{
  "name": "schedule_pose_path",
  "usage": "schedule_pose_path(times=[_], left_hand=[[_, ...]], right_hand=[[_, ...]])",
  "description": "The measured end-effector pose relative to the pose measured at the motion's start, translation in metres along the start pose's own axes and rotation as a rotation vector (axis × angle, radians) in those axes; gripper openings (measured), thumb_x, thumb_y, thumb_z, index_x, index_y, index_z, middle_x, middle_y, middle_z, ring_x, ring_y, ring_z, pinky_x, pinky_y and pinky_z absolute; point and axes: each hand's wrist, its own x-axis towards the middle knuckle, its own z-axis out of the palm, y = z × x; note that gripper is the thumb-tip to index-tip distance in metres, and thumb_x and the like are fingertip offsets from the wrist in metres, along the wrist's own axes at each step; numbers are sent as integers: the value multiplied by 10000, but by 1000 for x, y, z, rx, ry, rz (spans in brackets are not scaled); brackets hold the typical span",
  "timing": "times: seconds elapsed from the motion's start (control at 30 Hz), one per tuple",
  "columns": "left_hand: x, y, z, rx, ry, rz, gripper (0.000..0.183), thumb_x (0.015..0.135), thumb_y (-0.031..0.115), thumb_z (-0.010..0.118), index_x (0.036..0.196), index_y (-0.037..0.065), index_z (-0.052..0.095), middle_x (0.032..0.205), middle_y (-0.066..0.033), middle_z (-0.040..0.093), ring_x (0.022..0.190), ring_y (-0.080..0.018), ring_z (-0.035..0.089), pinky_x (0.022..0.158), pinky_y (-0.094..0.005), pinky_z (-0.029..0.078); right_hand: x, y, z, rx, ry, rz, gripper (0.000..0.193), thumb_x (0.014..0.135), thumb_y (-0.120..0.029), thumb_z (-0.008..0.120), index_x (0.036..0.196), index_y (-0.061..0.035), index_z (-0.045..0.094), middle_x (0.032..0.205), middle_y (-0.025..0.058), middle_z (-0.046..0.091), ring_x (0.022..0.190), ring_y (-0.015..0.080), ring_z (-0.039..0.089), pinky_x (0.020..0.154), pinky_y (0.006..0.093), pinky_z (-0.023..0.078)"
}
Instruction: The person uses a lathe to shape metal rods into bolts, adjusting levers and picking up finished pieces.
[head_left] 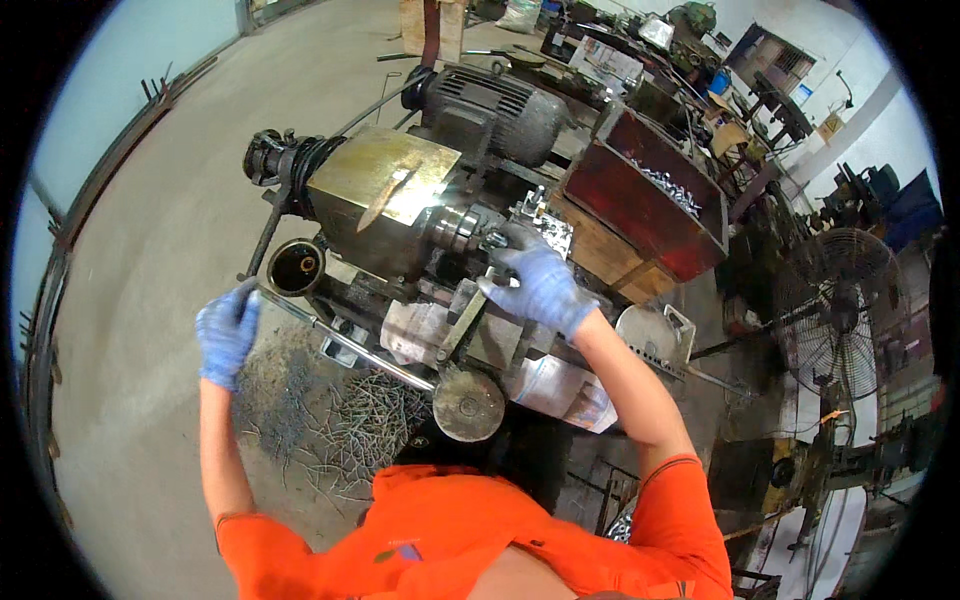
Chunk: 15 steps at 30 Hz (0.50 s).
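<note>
one left hand (228,335), one right hand (545,285), one ribbed motor (490,112), one red bin (640,212), one round pot (273,275), one caged fan (845,318) and one chrome bar (375,355) are counted; small metal parts (670,186) are too many to be tallied.

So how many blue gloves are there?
2. One blue glove is on the left hand, at the end of the silver bar. The other blue glove is on the right hand, near the shiny spindle. More could be hidden.
</note>
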Motion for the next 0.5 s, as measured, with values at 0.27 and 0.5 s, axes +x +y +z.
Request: schedule_pose_path(times=[0.27,0.5], left_hand=[[-75,-80,5,146,-133,-326,261,877,283,519,1001,99,656,791,-168,638,708,-311,627,639,-394,478],[-77,-86,23,-103,-138,-429,293,883,308,517,1030,89,642,763,-183,629,678,-319,623,621,-386,475]], right_hand=[[50,5,29,-183,-180,-37,444,757,-470,578,839,-49,691,1070,189,577,997,348,542,1039,423,286],[59,12,35,-153,-319,36,505,753,-508,564,878,-33,682,933,207,612,908,352,573,953,406,363]])
